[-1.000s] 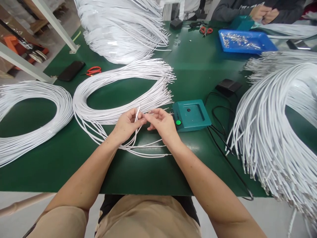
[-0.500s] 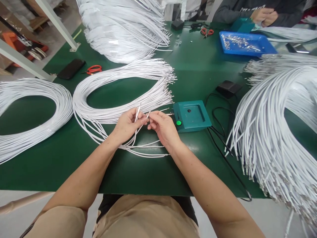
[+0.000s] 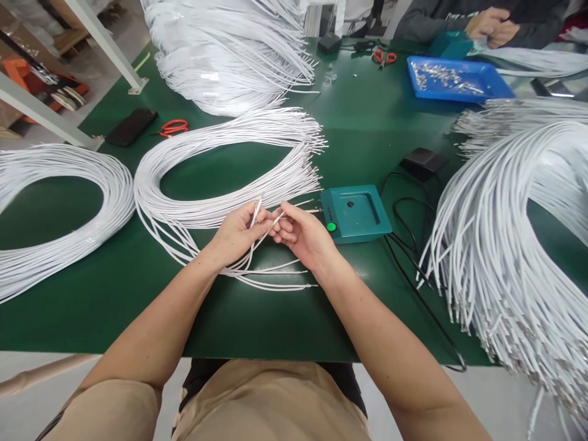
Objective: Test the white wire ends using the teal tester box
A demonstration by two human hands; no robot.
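My left hand [image 3: 239,233] is closed in a pinch on thin white cables [image 3: 256,211], whose ends stick up past the thumb and finger. One cable end slants across to my right hand [image 3: 309,234], whose curled fingers hold it near the tip. Just behind both hands lies a looped bundle of white cables [image 3: 147,174] with its cut ends facing right. Several loose cables [image 3: 275,286] trail under my wrists. Beside my right hand sits a teal device [image 3: 379,229] with a lit green button [image 3: 331,226] and thin metal prongs on its left side.
A large cable heap [image 3: 220,55] stands at the back, with further bundles at left [image 3: 110,190] and right [image 3: 463,226]. Red-handled snips [image 3: 174,127], a phone [image 3: 131,127], a black pedal-like block [image 3: 423,164] and a blue tray [image 3: 498,92] lie around. A co-worker's hands [image 3: 493,27] are at upper right.
My right hand has shifted slightly right, its index finger and thumb loosening and lifting off the cable tip, which now shows more. My left hand has hardly moved.
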